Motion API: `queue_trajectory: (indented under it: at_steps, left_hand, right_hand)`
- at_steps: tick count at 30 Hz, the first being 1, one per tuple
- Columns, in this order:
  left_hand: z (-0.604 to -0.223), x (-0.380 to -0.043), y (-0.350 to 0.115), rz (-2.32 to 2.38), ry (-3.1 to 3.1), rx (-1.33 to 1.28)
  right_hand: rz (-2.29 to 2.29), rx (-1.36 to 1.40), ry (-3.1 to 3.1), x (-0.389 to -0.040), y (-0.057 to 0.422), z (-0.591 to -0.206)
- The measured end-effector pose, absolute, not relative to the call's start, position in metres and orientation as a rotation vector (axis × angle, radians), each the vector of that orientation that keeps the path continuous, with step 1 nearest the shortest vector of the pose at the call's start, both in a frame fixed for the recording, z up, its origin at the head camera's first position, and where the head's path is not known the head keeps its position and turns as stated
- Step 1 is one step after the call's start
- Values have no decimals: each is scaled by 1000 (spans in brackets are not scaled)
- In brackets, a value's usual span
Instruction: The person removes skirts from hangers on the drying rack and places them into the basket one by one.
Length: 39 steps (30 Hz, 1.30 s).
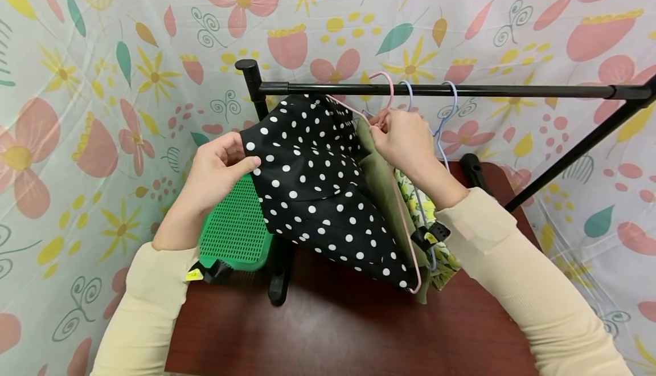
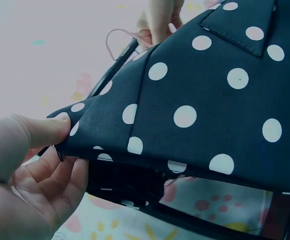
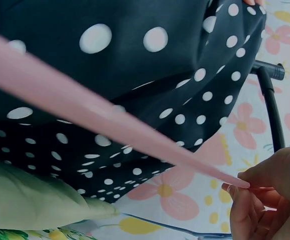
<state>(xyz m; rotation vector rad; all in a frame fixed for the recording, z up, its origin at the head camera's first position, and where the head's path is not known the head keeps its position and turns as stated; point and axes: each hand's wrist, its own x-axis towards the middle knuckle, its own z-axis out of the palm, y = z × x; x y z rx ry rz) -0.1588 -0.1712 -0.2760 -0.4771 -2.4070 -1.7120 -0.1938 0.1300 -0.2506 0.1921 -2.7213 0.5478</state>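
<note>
A black garment with white polka dots (image 1: pixel 318 193) hangs over a pink hanger (image 1: pixel 392 94), whose hook is up at the rack's rail. My left hand (image 1: pixel 212 174) pinches the garment's left edge between thumb and fingers and holds it out to the side. In the left wrist view the thumb lies on top of the cloth (image 2: pixel 185 90), with the fingers under it. My right hand (image 1: pixel 407 139) grips the pink hanger just below its hook; the right wrist view shows thumb and fingertips pinching the hanger (image 3: pixel 195 162). An olive green garment (image 1: pixel 379 174) hangs right behind the dotted one.
A black rack rail (image 1: pixel 328 89) runs across, with light blue hangers (image 1: pixel 451 105) hooked to the right. A lemon-print garment (image 1: pixel 446 265) hangs behind the green one. Under the left hand sits a green basket (image 1: pixel 230 225) on the brown table (image 1: pixel 348 330), beside a rack foot (image 1: pixel 278 285).
</note>
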Motion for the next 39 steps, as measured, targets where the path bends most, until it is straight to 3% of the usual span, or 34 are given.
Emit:
queue_trajectory:
  at_steps: [26,39]
  left_hand:
    - [-264,-150,-211,-1517,-2331,-372]
    - [-264,-152,-230,-1669,-2121,-335]
  right_hand:
    - [546,208,-2682,-194,130,-252]
    - [498,203,-2687,-195,134,-255]
